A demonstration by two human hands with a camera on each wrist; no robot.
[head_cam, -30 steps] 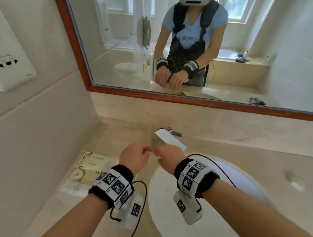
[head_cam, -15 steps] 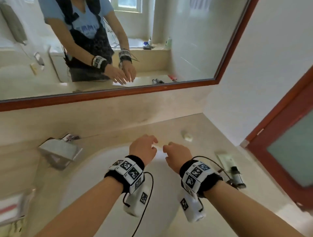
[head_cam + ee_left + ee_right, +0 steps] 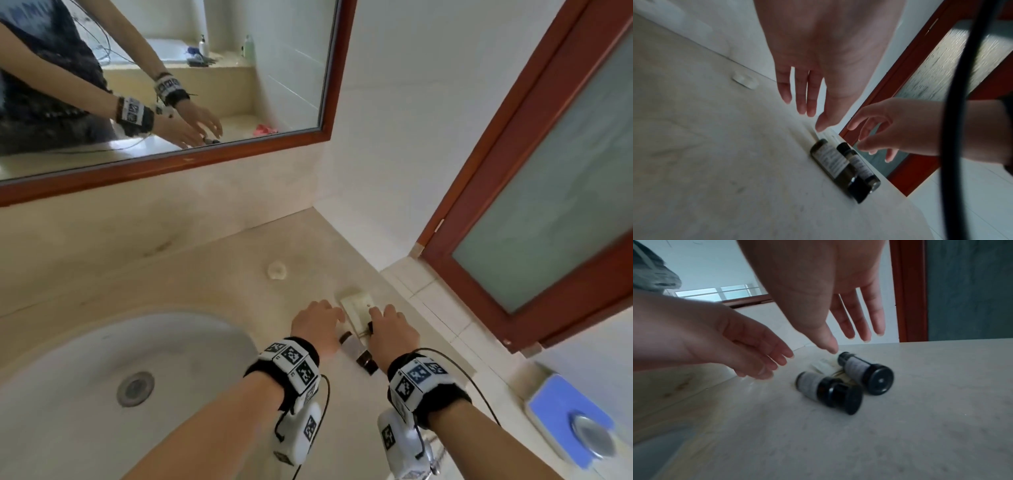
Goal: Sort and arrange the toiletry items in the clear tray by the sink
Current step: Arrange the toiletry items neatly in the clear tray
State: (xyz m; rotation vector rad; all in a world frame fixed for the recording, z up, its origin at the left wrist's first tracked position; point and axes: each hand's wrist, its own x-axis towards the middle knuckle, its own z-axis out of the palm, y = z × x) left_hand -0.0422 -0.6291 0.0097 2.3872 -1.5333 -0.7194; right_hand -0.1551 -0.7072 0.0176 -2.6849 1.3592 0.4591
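Right wrist view: your left hand (image 3: 748, 344) and right hand (image 3: 830, 293) hover spread, empty, above two dark black-capped labelled bottles (image 3: 846, 382); probably light, roll-prone; pinch mid-body.

Just under the fingers of the left hand (image 3: 317, 327) lies a dark bottle (image 3: 831, 164) with a black cap and a pale grey label of fine print; a second bottle (image 3: 865, 370) under the right hand (image 3: 394, 330) matches it. Beyond the fingertips sits a cream packet (image 3: 356, 303), and further off a small white round piece (image 3: 276, 270). The counter (image 3: 205, 274) below both hands is beige and faintly veined. Both wristbands (image 3: 291, 363) are black with white squares carrying black checker marks. To the right stands a red-brown door frame (image 3: 479, 137) around frosted grey-green glass.
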